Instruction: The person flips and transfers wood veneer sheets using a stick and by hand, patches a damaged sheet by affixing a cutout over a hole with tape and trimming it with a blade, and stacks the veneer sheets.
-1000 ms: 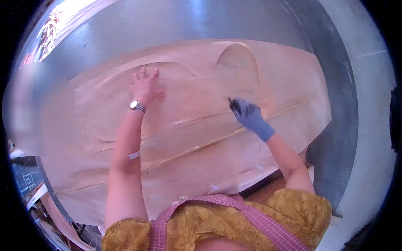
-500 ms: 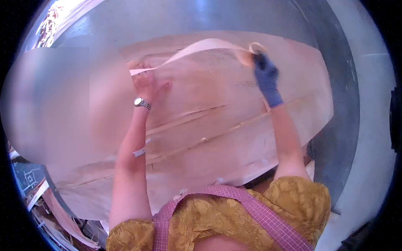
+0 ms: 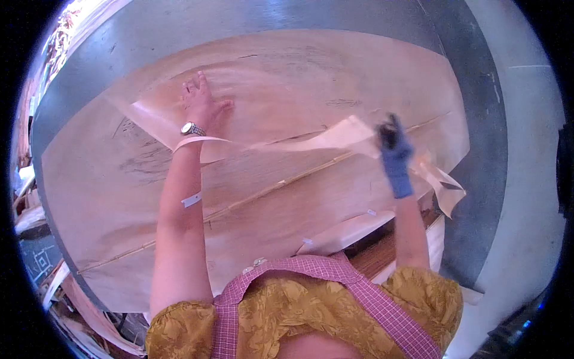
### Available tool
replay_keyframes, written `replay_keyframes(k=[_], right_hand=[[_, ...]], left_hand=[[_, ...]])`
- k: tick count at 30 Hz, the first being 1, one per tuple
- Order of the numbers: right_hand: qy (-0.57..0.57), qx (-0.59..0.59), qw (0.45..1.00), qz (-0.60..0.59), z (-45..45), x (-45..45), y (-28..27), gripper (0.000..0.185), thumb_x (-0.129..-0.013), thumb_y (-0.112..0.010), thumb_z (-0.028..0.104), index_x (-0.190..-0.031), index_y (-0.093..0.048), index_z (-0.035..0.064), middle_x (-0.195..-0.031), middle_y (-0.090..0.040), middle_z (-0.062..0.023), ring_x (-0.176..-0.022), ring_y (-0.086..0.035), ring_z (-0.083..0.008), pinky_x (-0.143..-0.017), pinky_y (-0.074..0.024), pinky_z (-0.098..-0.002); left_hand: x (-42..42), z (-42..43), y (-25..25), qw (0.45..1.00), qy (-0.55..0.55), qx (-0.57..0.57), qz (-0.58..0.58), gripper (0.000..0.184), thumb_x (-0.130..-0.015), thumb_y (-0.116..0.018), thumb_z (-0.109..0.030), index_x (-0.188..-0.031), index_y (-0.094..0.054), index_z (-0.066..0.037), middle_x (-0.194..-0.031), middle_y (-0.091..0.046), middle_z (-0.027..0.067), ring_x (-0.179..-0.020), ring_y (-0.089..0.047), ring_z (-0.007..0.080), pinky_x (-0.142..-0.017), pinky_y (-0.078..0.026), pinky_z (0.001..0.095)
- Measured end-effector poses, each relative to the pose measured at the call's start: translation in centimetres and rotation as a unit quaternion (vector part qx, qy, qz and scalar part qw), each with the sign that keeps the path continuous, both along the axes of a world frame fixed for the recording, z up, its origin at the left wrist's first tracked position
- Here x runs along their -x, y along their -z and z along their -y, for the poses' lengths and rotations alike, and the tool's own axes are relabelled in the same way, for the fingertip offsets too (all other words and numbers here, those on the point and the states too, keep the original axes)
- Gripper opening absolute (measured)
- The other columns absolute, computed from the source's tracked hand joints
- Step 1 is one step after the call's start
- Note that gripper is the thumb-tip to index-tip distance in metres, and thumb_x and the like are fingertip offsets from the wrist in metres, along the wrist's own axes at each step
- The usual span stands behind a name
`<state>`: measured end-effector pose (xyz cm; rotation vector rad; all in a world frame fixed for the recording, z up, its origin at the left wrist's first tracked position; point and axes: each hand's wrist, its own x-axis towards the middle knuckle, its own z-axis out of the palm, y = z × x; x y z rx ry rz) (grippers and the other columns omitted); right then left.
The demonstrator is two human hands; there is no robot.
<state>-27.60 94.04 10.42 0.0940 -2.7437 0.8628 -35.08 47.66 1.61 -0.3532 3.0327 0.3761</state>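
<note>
A broad pinkish-tan, wood-like sheet (image 3: 281,81) lies on a grey desk (image 3: 197,30). On the sheet, a bare left hand (image 3: 201,106) spreads its grip, apparently steadying it. Above the sheet, a long pale strip (image 3: 335,136) meets a blue-gloved right hand (image 3: 396,152), grip too blurred to tell.

Smooth dark-grey tabletop (image 3: 149,51), lightly scuffed. At right, pale grey surface (image 3: 529,131) with thin white line. Upper left, brightly lit tangled scraps (image 3: 63,30). Lower left, dark blue-green panel (image 3: 37,254) bearing white squarish marking.
</note>
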Motion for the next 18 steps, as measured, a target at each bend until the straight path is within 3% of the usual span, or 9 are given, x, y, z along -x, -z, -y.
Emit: replay_keyframes(k=[1,4,6,9,12,14,15,16,18], right_hand=[[-0.008,-0.020,0.998,0.055,5.4,0.2,-0.8,0.058,-0.083,-0.074,0.021,-0.134,-0.050,0.0057,-0.105,-0.069,-0.0111,-0.091,-0.069,-0.0204,-0.076,-0.0532,-0.0325],[-0.131,-0.053,0.986,0.085,12.4,1.4,1.6,0.060,-0.086,-0.068,0.038,-0.134,-0.049,0.0078,-0.109,-0.067,-0.0147,-0.092,-0.068,-0.0299,-0.075,-0.0532,-0.0401],[-0.137,-0.192,0.959,0.156,13.5,1.8,1.5,0.061,-0.087,-0.064,0.046,-0.133,-0.049,0.0088,-0.110,-0.065,-0.0160,-0.092,-0.066,-0.0350,-0.076,-0.0525,-0.0449],[-0.044,-0.214,0.971,0.101,9.9,3.7,7.4,0.064,-0.087,-0.058,0.053,-0.133,-0.049,0.0099,-0.109,-0.064,-0.0155,-0.092,-0.065,-0.0385,-0.076,-0.0513,-0.0490],[-0.061,-0.211,0.965,0.141,2.3,5.8,10.0,0.049,-0.088,-0.059,0.044,-0.121,-0.050,0.0090,-0.108,-0.061,-0.0193,-0.090,-0.064,-0.0390,-0.073,-0.0511,-0.0498],[0.085,-0.298,0.941,0.136,0.0,6.6,7.6,0.038,-0.089,-0.059,0.038,-0.112,-0.052,0.0090,-0.102,-0.061,-0.0190,-0.087,-0.064,-0.0384,-0.070,-0.0514,-0.0489],[0.136,-0.273,0.952,-0.021,-0.9,6.8,6.7,0.032,-0.089,-0.060,0.031,-0.113,-0.054,0.0115,-0.095,-0.062,-0.0168,-0.086,-0.064,-0.0376,-0.069,-0.0520,-0.0475],[0.220,-0.316,0.923,0.003,1.6,6.4,2.9,0.027,-0.089,-0.061,0.028,-0.110,-0.058,0.0112,-0.092,-0.062,-0.0155,-0.087,-0.063,-0.0369,-0.070,-0.0515,-0.0463],[0.087,-0.227,0.969,-0.037,5.3,6.4,1.2,0.027,-0.089,-0.061,0.028,-0.109,-0.060,0.0102,-0.093,-0.062,-0.0154,-0.088,-0.063,-0.0360,-0.070,-0.0508,-0.0459]], left_hand=[[0.3,0.2,0.9,1.000,0.006,-0.006,0.009,0.118,-0.061,-0.082,-0.056,-0.148,-0.022,-0.004,-0.146,-0.034,0.0252,-0.138,-0.028,0.0425,-0.111,-0.029,0.0493],[0.2,0.6,0.7,1.000,0.008,-0.002,0.019,0.121,-0.060,-0.081,-0.059,-0.149,-0.020,-0.004,-0.147,-0.033,0.0260,-0.140,-0.025,0.0423,-0.114,-0.025,0.0472],[0.2,0.4,0.8,1.000,0.010,-0.010,0.012,0.121,-0.060,-0.081,-0.060,-0.149,-0.020,-0.003,-0.147,-0.034,0.0261,-0.140,-0.025,0.0420,-0.114,-0.025,0.0459],[0.4,0.3,2.2,1.000,0.003,-0.026,0.003,0.120,-0.060,-0.080,-0.060,-0.149,-0.022,-0.004,-0.147,-0.034,0.0258,-0.140,-0.026,0.0413,-0.114,-0.026,0.0459],[0.1,0.3,1.2,1.000,-0.007,-0.013,0.011,0.118,-0.061,-0.080,-0.060,-0.149,-0.023,-0.005,-0.147,-0.034,0.0255,-0.140,-0.027,0.0411,-0.112,-0.027,0.0492],[0.2,0.4,1.7,1.000,-0.007,-0.011,0.005,0.116,-0.062,-0.080,-0.059,-0.149,-0.023,-0.007,-0.147,-0.033,0.0252,-0.140,-0.027,0.0412,-0.111,-0.028,0.0514],[0.1,0.4,1.6,1.000,0.000,-0.020,0.006,0.117,-0.061,-0.081,-0.059,-0.148,-0.024,-0.006,-0.147,-0.034,0.0252,-0.139,-0.028,0.0416,-0.111,-0.029,0.0505],[0.0,0.6,1.5,1.000,0.006,-0.027,0.005,0.118,-0.060,-0.081,-0.058,-0.148,-0.024,-0.005,-0.147,-0.034,0.0252,-0.137,-0.030,0.0419,-0.110,-0.031,0.0495],[0.0,0.9,1.3,1.000,0.004,-0.016,0.005,0.118,-0.059,-0.082,-0.058,-0.148,-0.025,-0.005,-0.146,-0.035,0.0244,-0.136,-0.032,0.0413,-0.109,-0.032,0.0484]])
